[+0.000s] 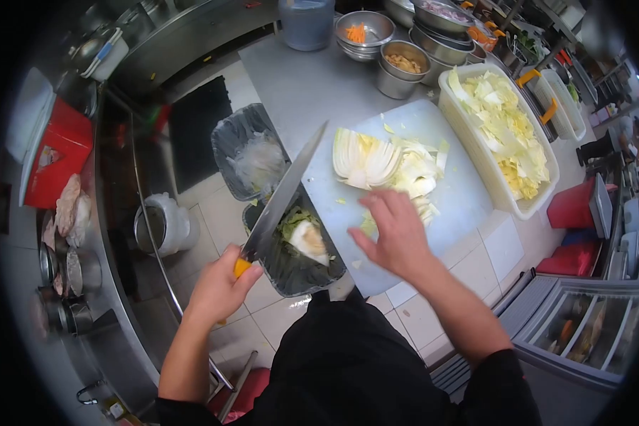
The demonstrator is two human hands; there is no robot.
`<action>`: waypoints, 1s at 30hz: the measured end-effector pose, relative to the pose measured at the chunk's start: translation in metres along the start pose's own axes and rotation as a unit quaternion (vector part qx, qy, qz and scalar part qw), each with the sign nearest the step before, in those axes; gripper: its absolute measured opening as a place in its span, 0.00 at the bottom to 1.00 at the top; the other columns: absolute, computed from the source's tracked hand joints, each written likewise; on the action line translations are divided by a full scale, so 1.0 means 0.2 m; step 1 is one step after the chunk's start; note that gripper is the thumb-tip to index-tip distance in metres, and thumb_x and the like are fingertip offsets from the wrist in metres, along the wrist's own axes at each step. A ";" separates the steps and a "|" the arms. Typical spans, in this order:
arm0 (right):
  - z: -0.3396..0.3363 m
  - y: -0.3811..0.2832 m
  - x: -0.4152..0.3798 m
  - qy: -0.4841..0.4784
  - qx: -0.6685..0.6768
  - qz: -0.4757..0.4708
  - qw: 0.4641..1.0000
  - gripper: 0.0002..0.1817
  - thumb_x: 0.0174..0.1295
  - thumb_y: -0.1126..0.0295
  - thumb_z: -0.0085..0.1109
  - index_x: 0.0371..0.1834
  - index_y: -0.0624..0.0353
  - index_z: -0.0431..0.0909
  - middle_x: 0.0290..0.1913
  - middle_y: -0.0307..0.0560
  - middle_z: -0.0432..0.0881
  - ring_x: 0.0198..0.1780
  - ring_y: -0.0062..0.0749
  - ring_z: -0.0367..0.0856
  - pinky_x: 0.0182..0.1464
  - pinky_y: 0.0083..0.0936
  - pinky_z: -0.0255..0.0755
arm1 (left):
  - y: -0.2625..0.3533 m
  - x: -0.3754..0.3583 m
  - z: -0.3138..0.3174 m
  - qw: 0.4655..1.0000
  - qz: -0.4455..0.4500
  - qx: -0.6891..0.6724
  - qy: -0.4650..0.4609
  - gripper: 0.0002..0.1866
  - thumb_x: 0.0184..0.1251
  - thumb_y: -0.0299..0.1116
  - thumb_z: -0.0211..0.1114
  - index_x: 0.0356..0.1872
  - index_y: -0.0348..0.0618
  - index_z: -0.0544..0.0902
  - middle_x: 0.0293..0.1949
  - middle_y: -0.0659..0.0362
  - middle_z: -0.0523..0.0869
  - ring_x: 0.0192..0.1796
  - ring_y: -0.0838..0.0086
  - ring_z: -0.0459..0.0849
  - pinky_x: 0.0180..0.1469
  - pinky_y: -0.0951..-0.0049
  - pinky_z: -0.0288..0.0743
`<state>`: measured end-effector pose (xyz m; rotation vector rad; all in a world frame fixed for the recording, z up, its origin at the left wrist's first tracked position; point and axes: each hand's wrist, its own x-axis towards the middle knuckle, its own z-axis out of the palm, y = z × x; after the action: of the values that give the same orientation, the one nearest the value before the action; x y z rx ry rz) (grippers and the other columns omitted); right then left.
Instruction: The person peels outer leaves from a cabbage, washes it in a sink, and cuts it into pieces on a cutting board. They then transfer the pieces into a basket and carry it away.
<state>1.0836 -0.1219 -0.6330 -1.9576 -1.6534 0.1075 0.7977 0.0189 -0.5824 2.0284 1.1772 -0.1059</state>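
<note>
In my left hand is a large kitchen knife with a yellow handle, its blade pointing up and away over the bins. My right hand hangs over the near part of the white cutting board, fingers spread and holding nothing. Just beyond those fingers lies a cut napa cabbage piece, layered face showing, with loose chopped cabbage against its right side. Below the blade, a lined bin contains green leaves and a pale cabbage core.
A long white tub of chopped cabbage stands right of the board. Behind are a bowl with orange strips, a metal pot and stacked bowls. A second lined bin holds crumpled plastic. Metal counters run along the left.
</note>
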 end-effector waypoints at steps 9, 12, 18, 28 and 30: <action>0.10 0.13 0.69 -0.335 -0.286 0.096 0.893 0.62 0.42 0.58 0.80 0.83 0.57 0.54 0.73 0.67 0.67 0.70 0.60 0.72 0.73 0.52 0.67 | -0.29 -0.22 0.17 0.987 -0.112 -0.063 -0.099 0.20 0.73 0.49 0.69 0.49 0.42 0.78 0.27 0.45 0.86 0.32 0.48 0.88 0.37 0.55 0.81; 0.01 0.17 0.76 -0.290 -0.208 0.169 0.919 0.58 0.47 0.53 0.76 0.82 0.62 0.58 0.70 0.67 0.73 0.67 0.58 0.76 0.71 0.47 0.69 | -0.30 -0.24 0.19 0.988 -0.045 -0.012 -0.149 0.21 0.73 0.50 0.68 0.49 0.43 0.79 0.31 0.43 0.88 0.39 0.42 0.89 0.42 0.51 0.82; -0.29 0.46 0.67 -0.025 0.317 0.265 0.910 0.51 0.54 0.53 0.75 0.78 0.66 0.62 0.61 0.59 0.81 0.62 0.47 0.82 0.68 0.37 0.74 | -0.07 0.00 0.35 0.943 0.203 0.114 -0.237 0.18 0.76 0.53 0.62 0.43 0.48 0.79 0.32 0.46 0.88 0.39 0.46 0.88 0.42 0.49 0.80; -0.48 0.46 -0.16 0.199 0.716 0.301 0.598 0.30 0.69 0.59 0.57 0.71 0.63 0.70 0.66 0.54 0.80 0.67 0.47 0.80 0.71 0.44 0.74 | 0.36 0.67 0.37 0.914 0.243 0.227 -0.232 0.17 0.77 0.51 0.58 0.55 0.55 0.83 0.43 0.48 0.89 0.49 0.47 0.88 0.52 0.49 0.81; -0.43 0.44 -0.29 0.220 0.735 0.315 0.559 0.30 0.70 0.59 0.55 0.71 0.63 0.70 0.66 0.55 0.80 0.67 0.48 0.80 0.72 0.47 0.73 | 0.41 0.74 0.37 0.912 0.243 0.236 -0.231 0.17 0.77 0.51 0.58 0.55 0.54 0.83 0.44 0.48 0.89 0.50 0.47 0.87 0.53 0.50 0.80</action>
<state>1.1838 -0.2141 -0.6196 -0.8594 -0.0494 0.8626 0.9669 0.0510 -0.6488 2.4666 0.3466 -0.6357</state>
